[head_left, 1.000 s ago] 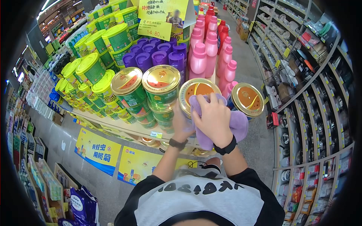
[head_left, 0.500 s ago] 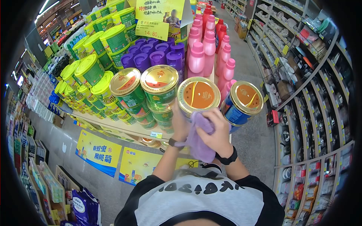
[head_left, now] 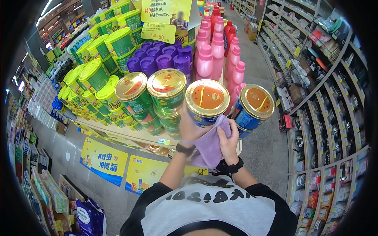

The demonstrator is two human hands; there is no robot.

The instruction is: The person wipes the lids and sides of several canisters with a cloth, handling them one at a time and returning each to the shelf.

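A blue tin with a gold-rimmed orange lid point(head_left: 207, 98) stands at the front of the display. My left hand point(head_left: 188, 125) grips its left side, fingers partly hidden behind it. In my right hand point(head_left: 229, 142) a purple cloth point(head_left: 208, 147) is pinched, its upper edge against the tin's lower right side. The rest of the cloth hangs down between my wrists. Just right of it is another blue tin point(head_left: 254, 108) with the same kind of lid. Green tins with gold lids point(head_left: 166, 83) are stacked to the left.
Behind the tins stand pink bottles point(head_left: 204, 63) and purple-capped containers point(head_left: 147, 65). Green tubs with yellow lids point(head_left: 96, 74) are piled at left. A price sign point(head_left: 158, 32) rises at the back. Stocked shelves point(head_left: 327, 118) line the right side.
My right hand has moved down and a little right from the lid's front edge to the tin's side. The cloth has opened out from a bunch, and more of the blue tin's side shows.
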